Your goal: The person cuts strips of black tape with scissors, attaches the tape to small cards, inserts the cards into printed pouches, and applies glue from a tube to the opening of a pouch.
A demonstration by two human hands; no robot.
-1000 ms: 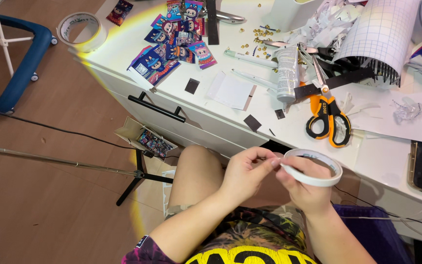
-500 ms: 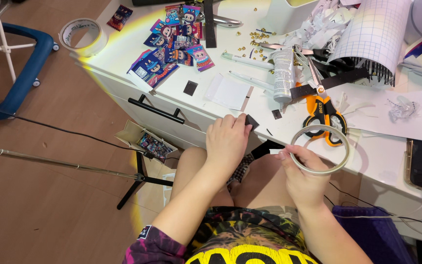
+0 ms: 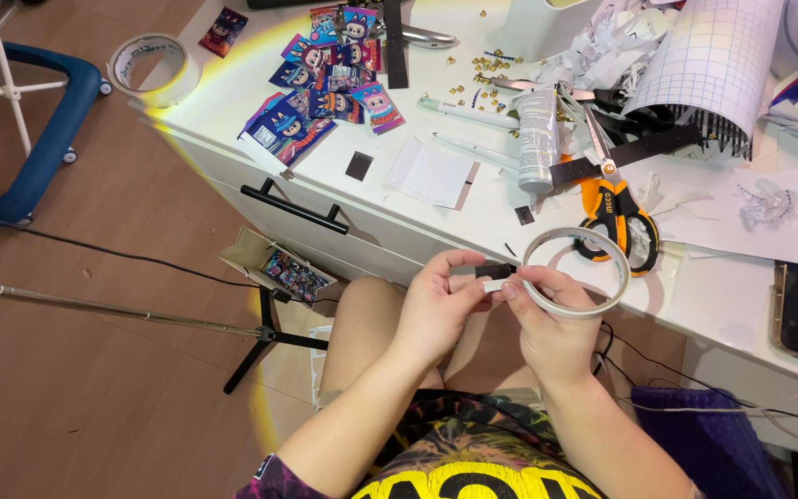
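pinching a small black piece in the left hand, fingers closed narrow on it, just above the lap at the desk edge; right hand grips the tape roll, touching it immediately to the right.

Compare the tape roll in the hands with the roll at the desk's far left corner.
The held tape roll is thin-walled and narrow; the corner tape roll is thicker and wider. The held one is gripped tilted by the right hand, while the corner one lies flat on the desk, untouched. Both are whitish rings.
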